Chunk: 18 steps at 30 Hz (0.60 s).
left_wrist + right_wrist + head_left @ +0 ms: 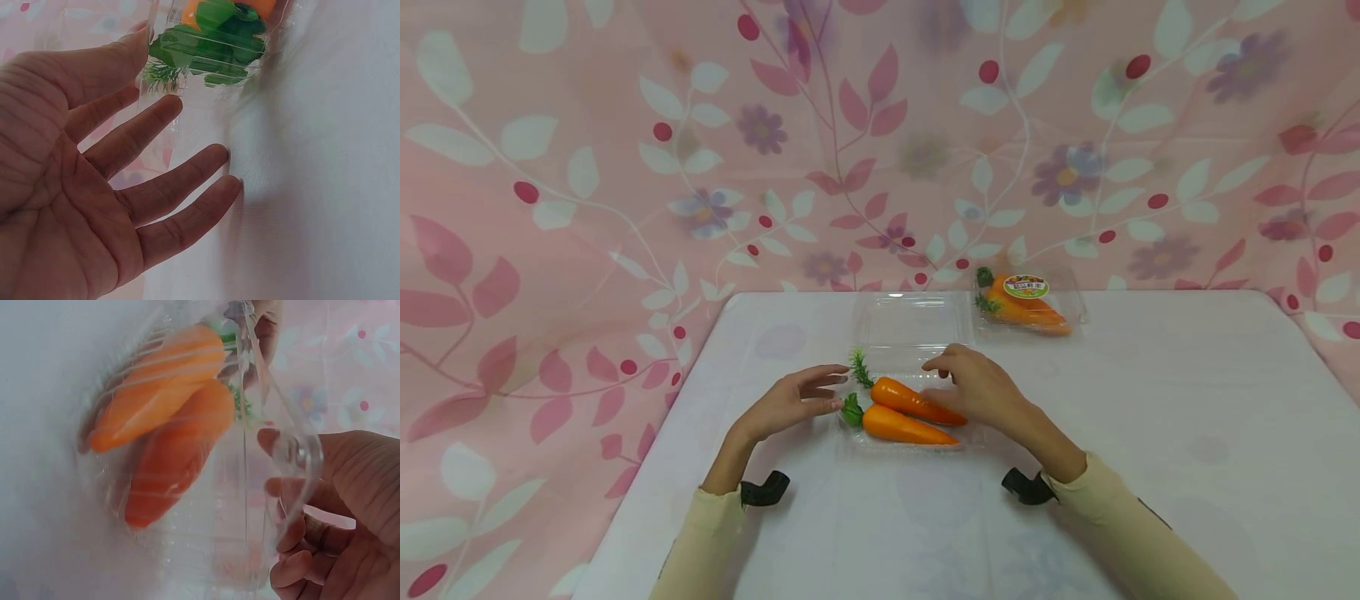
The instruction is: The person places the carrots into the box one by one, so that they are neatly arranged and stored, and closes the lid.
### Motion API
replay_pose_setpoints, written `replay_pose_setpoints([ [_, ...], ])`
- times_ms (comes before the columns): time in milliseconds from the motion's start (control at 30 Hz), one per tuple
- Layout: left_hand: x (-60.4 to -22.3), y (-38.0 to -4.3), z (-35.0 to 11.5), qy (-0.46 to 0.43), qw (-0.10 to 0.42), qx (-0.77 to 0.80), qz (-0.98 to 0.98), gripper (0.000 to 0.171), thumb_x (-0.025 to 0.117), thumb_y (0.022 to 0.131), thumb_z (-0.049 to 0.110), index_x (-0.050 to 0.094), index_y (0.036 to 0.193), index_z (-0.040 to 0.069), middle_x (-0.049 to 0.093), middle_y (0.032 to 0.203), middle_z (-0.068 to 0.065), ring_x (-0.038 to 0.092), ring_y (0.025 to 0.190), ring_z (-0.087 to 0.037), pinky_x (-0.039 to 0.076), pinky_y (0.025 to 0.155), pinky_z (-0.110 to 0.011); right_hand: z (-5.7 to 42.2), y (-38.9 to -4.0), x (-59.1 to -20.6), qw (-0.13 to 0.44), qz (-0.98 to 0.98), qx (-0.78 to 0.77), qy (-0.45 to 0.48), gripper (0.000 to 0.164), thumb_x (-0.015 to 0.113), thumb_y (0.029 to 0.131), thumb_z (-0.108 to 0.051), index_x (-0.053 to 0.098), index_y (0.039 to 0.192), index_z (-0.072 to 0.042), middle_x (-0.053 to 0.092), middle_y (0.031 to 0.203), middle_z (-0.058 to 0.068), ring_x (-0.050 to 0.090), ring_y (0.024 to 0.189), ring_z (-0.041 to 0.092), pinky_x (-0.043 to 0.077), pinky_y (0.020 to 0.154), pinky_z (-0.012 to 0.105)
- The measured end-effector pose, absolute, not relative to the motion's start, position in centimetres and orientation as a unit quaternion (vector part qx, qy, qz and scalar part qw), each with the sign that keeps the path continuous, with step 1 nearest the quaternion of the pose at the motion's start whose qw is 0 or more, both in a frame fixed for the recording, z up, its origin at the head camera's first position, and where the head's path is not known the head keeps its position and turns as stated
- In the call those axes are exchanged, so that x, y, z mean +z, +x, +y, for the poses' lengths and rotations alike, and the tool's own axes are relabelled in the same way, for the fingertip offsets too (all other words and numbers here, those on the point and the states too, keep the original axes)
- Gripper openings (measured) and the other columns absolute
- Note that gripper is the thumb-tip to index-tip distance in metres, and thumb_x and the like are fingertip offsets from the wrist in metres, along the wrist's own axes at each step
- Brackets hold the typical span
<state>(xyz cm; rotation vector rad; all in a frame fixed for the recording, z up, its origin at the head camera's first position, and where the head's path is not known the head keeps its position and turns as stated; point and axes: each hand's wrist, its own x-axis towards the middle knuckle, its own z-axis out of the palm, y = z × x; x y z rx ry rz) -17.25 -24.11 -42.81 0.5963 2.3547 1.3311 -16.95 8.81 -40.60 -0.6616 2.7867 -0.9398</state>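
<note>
A clear plastic clamshell box (850, 448) lies on the table with its lid (913, 321) folded back on the far side. Two orange toy carrots rest in its base, a front carrot (898, 425) and a rear carrot (895, 395), green tops to the left. At the box's left end is my left hand (786, 404), fingers spread and loosely bent; in the left wrist view its thumb touches the plastic edge. My right hand (981, 387) hovers over the right end, fingers bent, thumb and forefinger apart. Clear plastic overlaps its fingertips (292, 534) in the right wrist view.
A second clear box (1075, 304) with carrots and an oval label (1026, 287) stands at the back right, beside the lid. White cloth covers the table (1150, 417). A pink floral curtain (880, 125) hangs right behind it.
</note>
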Motion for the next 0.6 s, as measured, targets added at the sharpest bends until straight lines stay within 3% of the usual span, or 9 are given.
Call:
replay_pose_setpoints([
  [300,-42.9,-17.3,-24.2,0.218,0.184,0.473,0.834,0.059,0.070,0.093,0.023,0.047,0.146,0.010,0.054,0.141,-0.016,0.057,0.121,-0.037,0.048,0.098,-0.048,11.0,-16.8,-41.2,0.009,0.916,-0.329,-0.228,0.049,0.081,0.083,-0.035,0.068,0.126,-0.016,0.061,0.095,0.004,0.051,0.077,0.015,0.046,0.060,0.028],
  [600,-42.9,-17.4,-24.3,0.218,0.183,0.469,0.836,0.058,0.071,0.093,0.022,0.049,0.145,0.011,0.055,0.139,-0.014,0.058,0.120,-0.036,0.047,0.098,-0.048,12.4,-16.4,-40.9,0.014,0.914,-0.338,-0.223,0.047,0.081,0.083,-0.033,0.069,0.125,-0.016,0.061,0.096,0.005,0.051,0.078,0.015,0.047,0.059,0.028],
])
